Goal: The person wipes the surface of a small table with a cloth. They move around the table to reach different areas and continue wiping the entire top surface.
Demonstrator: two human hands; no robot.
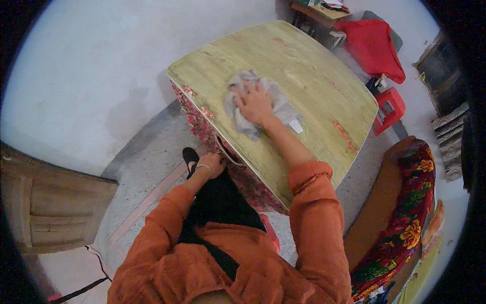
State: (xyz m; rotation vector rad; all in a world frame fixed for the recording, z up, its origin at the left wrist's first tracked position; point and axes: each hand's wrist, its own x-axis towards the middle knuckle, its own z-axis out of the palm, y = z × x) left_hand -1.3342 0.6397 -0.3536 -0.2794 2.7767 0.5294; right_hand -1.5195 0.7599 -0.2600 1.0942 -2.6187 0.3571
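My right hand lies flat with spread fingers on a crumpled grey cloth, pressing it against the tabletop. The top is pale yellow-green with a wood-like grain and a few red floral patches. A small white tag shows at the cloth's edge, beside my wrist. Low at the table's near left side, my left hand has its fingers curled in next to the red floral table skirt. Whatever those fingers hold, if anything, is hidden. A bracelet circles that wrist.
At right stands a couch with a dark floral cover. A red stool and a red cloth are beyond the table's right corner, below a cluttered small desk. A wooden cabinet is at left.
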